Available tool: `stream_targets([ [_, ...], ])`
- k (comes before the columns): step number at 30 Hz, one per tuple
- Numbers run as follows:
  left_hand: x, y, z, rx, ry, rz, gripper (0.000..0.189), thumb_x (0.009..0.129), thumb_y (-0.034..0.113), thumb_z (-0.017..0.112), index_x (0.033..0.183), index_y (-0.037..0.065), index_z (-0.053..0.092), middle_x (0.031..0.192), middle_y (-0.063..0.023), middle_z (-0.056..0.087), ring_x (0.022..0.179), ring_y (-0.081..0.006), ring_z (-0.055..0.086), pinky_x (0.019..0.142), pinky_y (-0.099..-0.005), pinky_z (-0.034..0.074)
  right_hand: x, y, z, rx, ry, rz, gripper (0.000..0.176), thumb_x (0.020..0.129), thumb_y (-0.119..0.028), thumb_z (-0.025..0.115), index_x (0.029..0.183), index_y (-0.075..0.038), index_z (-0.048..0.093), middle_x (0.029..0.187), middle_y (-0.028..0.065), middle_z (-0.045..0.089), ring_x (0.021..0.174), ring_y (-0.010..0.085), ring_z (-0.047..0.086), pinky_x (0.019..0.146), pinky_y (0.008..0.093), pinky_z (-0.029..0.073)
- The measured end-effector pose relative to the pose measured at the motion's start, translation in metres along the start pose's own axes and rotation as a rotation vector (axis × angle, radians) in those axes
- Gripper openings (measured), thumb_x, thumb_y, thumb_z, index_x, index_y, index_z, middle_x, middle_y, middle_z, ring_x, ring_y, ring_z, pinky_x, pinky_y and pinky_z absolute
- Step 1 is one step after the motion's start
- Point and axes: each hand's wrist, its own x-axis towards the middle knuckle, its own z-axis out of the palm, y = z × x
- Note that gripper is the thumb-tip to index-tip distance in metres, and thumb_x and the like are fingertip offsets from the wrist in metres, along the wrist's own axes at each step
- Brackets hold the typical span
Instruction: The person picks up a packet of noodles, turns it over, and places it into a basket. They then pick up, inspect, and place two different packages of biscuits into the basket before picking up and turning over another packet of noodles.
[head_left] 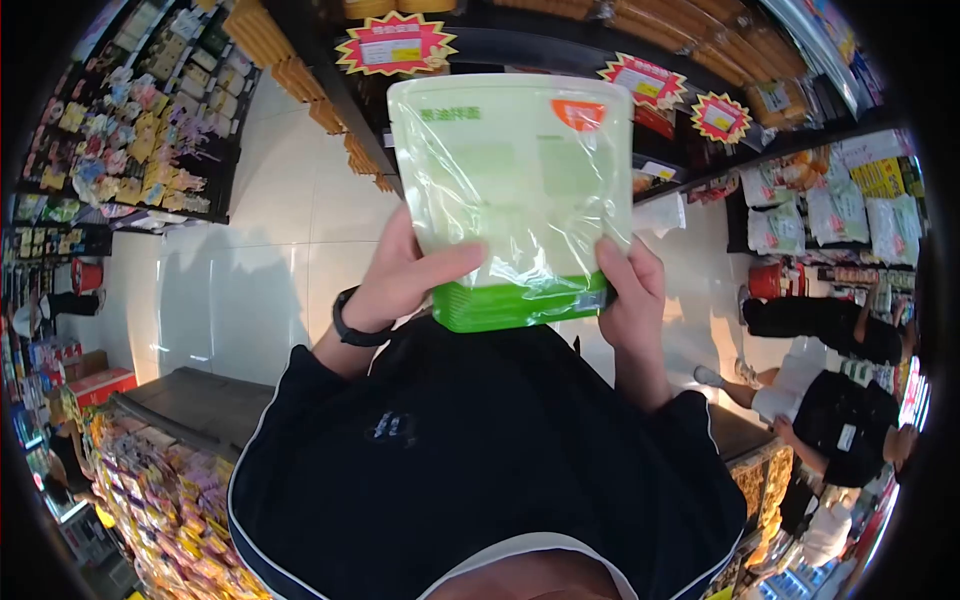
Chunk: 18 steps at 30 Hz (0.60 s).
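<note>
A stack of pale green plastic food packets (pixel 515 200), bound together in shiny clear wrap, is held up in front of my chest. Its lower edge is bright green, and an orange mark sits near the top right corner. My left hand (pixel 415 265) grips the left side, thumb lying across the front and fingers behind, hidden. On the opposite side my right hand (pixel 632 280) pinches the lower right edge with the thumb in front. A dark band (pixel 360 318) circles my left wrist.
Ahead stands a dark shelf with red-and-yellow price signs (pixel 395 44) and packaged goods. A rack of small items (pixel 150 140) is at left, bagged goods (pixel 835 210) at right. Several people, one in black (pixel 840 425), stand at right. Snack bins (pixel 180 500) lie near my left side.
</note>
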Motion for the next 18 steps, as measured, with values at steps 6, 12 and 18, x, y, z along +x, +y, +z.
stream_targets([
  [6, 0.010, 0.017, -0.010, -0.207, 0.104, -0.135, 0.057, 0.080, 0.010, 0.062, 0.130, -0.007, 0.040, 0.119, -0.0203, 0.057, 0.104, -0.0257, 0.062, 0.088, -0.0354, 0.052, 0.003, -0.030, 0.021, 0.356, -0.237, 0.229, 0.040, 0.101, -0.023, 0.038, 0.126, 0.007, 0.045, 0.108, 0.0183, 0.061, 0.094, 0.0271, 0.065, 0.067, 0.0422, 0.060],
  [12, 0.018, 0.027, -0.010, -0.274, 0.102, -0.143, 0.064, 0.079, 0.018, 0.060, 0.132, -0.010, 0.037, 0.119, -0.0240, 0.056, 0.105, -0.0286, 0.062, 0.089, -0.0347, 0.052, 0.011, -0.041, 0.030, 0.353, -0.278, 0.213, 0.042, 0.102, -0.024, 0.036, 0.129, 0.008, 0.042, 0.113, 0.0198, 0.059, 0.095, 0.0288, 0.065, 0.068, 0.0428, 0.061],
  [18, 0.019, 0.030, -0.014, -0.248, 0.104, -0.136, 0.064, 0.079, 0.017, 0.059, 0.132, -0.010, 0.036, 0.121, -0.0242, 0.055, 0.106, -0.0289, 0.061, 0.090, -0.0363, 0.051, 0.015, -0.036, 0.031, 0.328, -0.285, 0.215, 0.043, 0.102, -0.025, 0.035, 0.130, 0.007, 0.041, 0.112, 0.0195, 0.060, 0.094, 0.0281, 0.066, 0.069, 0.0420, 0.060],
])
